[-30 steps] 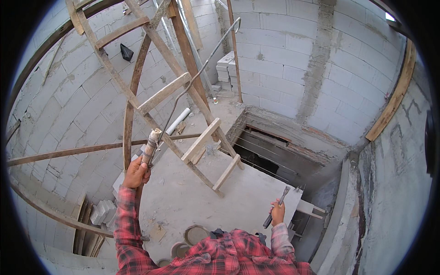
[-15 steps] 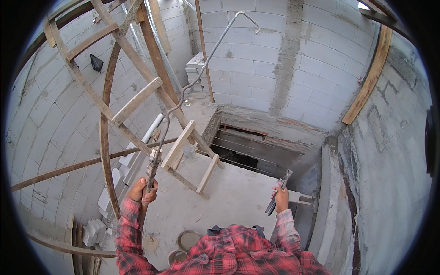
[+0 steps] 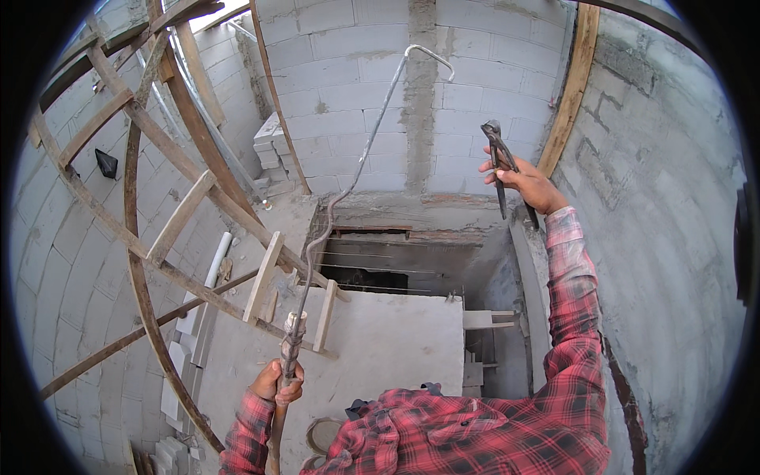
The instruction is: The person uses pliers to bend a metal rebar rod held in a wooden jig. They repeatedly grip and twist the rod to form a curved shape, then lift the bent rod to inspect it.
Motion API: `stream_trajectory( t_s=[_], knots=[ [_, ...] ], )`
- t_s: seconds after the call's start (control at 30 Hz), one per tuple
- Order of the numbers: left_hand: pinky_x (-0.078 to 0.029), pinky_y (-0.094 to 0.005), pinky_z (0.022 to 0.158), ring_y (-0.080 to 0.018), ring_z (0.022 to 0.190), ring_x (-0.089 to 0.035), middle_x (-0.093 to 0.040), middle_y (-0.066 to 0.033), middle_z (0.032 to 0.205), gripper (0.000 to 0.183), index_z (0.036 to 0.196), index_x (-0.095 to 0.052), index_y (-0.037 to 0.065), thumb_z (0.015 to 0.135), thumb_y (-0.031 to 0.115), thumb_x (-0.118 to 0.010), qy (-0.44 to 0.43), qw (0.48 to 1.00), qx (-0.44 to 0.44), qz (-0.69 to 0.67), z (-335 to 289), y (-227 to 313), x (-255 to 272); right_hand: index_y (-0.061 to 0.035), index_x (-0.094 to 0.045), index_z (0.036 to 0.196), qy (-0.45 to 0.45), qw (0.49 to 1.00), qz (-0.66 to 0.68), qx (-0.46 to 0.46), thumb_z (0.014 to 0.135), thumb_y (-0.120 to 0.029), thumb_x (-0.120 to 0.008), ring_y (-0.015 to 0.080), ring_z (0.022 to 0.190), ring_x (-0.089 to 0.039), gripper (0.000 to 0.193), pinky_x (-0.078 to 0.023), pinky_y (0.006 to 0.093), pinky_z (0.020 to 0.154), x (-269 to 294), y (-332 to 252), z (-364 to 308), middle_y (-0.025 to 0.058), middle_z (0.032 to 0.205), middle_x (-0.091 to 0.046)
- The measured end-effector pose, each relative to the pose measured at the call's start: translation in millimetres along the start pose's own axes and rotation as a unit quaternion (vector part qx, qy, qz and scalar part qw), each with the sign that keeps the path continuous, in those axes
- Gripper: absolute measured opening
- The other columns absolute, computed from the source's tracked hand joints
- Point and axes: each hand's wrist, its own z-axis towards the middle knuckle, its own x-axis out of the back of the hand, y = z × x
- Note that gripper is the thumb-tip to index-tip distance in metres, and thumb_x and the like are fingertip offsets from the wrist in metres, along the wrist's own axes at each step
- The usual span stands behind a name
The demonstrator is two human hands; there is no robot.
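My left hand is closed round a wooden pole at the lower middle. A long bent metal rod is bound to the pole's upper end and rises from it. The rod has a wavy lower part and a hooked tip. My right hand, raised at the right in front of the wall, grips a pair of dark pincers with the jaws upward. The pincers' handles are spread, and some of my fingers stretch out past them. They are apart from the rod.
A wooden ladder leans at the left, its foot near the pole. Beyond the concrete slab is a floor opening crossed by thin bars. Round containers stand close to me. Block walls surround the place.
My right hand has swung up and outward with the pincers, whose handles have spread. The view has turned right, and the pole with its rod appears lower and farther right.
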Motion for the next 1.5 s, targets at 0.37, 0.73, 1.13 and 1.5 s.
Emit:
stream_trajectory(
  t_s=[0.37,0.73,1.13,1.5],
  knots=[
    [-0.029,-0.0244,0.037,-0.0075,0.04,-0.035,-0.044,-0.0006,0.056,0.069,0.107,-0.061,-0.005,0.095,0.062,-0.055,-0.012,1.0,0.015,-0.012,10,-22,-30,-0.0094,-0.057,0.13,-0.051,0.984,-0.168,0.015,0.098,-0.022,-0.051,0.0163,0.108,-0.061,0.035,-0.04,0.0383,0.106,68,-87,-2,0.0014,0.121,-0.063],
    [-0.029,-0.0244,0.037,-0.007,0.041,-0.035,-0.044,-0.0002,0.057,0.069,0.107,-0.061,-0.006,0.095,0.062,-0.056,-0.017,0.999,0.024,-0.018,12,-34,-38,-0.0043,-0.058,0.13,-0.031,0.996,-0.087,0.021,0.098,-0.017,-0.05,0.0195,0.108,-0.061,0.035,-0.043,0.0376,0.103,64,-84,-13,0.0064,0.123,-0.063],
    [-0.029,-0.0245,0.037,-0.0075,0.041,-0.036,-0.044,0.0001,0.057,0.069,0.107,-0.061,-0.006,0.094,0.062,-0.057,-0.012,1.0,0.024,-0.008,14,-39,-43,-0.0034,-0.058,0.118,-0.041,0.973,-0.215,0.078,0.098,-0.018,-0.049,0.0155,0.099,-0.06,0.026,-0.047,0.0354,0.093,72,-82,-10,0.0042,0.104,-0.06],
    [-0.028,-0.0243,0.037,-0.0077,0.042,-0.035,-0.044,-0.0011,0.057,0.069,0.106,-0.062,-0.005,0.093,0.062,-0.059,0.004,0.999,0.035,-0.01,16,-42,-47,-0.0054,-0.046,0.143,-0.082,0.977,-0.174,0.087,0.096,-0.012,-0.045,0.0189,0.098,-0.064,0.047,-0.049,0.0357,0.096,77,-69,-7,0.008,0.11,-0.06]
  ],
)
